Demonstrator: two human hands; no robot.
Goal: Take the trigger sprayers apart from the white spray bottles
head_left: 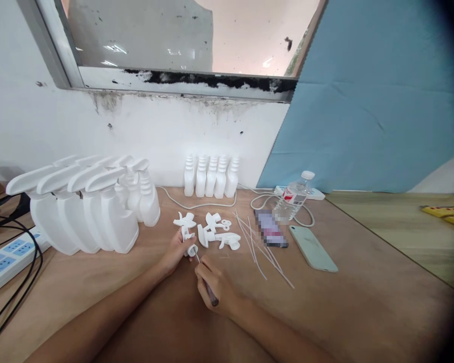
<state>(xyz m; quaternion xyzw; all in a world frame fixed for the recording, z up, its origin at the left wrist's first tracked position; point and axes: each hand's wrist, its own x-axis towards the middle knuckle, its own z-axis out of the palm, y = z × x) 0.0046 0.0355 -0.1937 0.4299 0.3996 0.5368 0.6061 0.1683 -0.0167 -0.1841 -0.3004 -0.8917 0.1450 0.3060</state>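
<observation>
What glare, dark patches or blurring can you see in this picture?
In the head view, bright glints mark the window pane; also in the head view, the picture's right edge falls into blurry black; head view again, blocky pixels cover most of the dark-edged phone.

The phone screen [269,227] is blurred; right hand [218,283] partly hides tool [212,297]; window [245,38] cropped above.
</observation>
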